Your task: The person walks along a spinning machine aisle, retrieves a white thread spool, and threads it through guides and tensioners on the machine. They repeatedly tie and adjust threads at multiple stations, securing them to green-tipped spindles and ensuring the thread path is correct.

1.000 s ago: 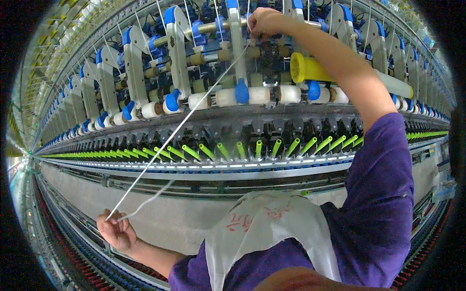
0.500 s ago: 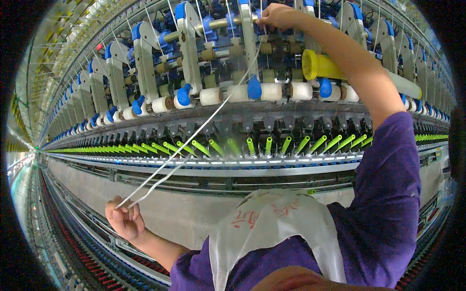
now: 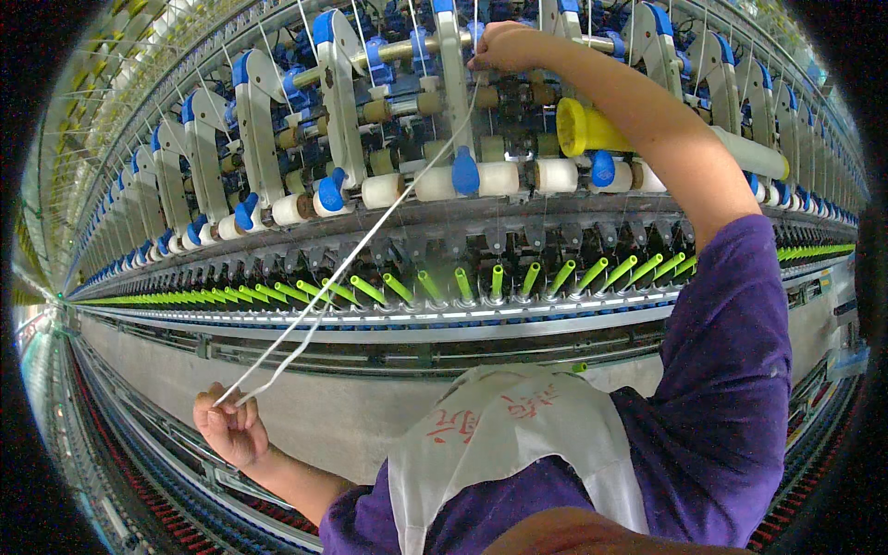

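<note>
Stretching between hands: white roving strand [image 3: 342, 268] ran taut.
Left hand [image 3: 227, 427]: grip pinched strand's lower end.
Right hand [image 3: 504, 44]: grip closed on upper end at drafting rollers [image 3: 481, 178].

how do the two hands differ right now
The left hand sits low, fingers pinched on the end of the white strand; the right hand is raised high among the blue-capped arms. The left forearm is bare, the right upper arm purple-sleeved. Both touch that strand.

Soft white roving [image 3: 342, 268], glossy plastic caps [image 3: 465, 172]
</note>
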A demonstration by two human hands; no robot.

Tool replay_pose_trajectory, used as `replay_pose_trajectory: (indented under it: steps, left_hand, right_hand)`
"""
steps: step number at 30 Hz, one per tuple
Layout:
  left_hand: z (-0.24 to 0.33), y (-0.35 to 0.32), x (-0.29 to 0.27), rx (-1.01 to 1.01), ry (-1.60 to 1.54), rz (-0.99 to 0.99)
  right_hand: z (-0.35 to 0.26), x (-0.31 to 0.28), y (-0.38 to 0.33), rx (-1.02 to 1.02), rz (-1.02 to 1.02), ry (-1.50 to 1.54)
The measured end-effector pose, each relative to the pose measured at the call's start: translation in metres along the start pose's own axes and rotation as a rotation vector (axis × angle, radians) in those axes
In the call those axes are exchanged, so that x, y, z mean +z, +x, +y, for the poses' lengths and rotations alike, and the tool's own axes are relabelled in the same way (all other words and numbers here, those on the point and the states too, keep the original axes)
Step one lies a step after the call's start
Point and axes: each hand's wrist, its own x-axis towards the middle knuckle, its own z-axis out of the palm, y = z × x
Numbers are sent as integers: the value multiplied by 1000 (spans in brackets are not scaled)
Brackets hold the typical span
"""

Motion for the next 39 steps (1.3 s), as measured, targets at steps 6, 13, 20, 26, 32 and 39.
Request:
replay_pose_trajectory:
  steps: [6,13,20,26,32,39]
  left_hand:
    - [-4,1,2,2,-12,-30]
    - [-7,0,5,-1,-8,14]
    - [-11,0,2,-14,-31,-9]
    - [-15,3,2,-29,-47,-7]
    - [-16,6,4,-37,-56,-26]
    - [-20,43,54,157,-84,137]
  right_hand:
    - [1,-3,-1,49,-42,45]
    - [5,4,3,39,19,24]
    - [6,3,3,45,-4,33]
    - [6,4,5,64,-17,-32]
    - [6,5,7,3,-3,-86]
    - [-20,-62,-40,74,11,457]
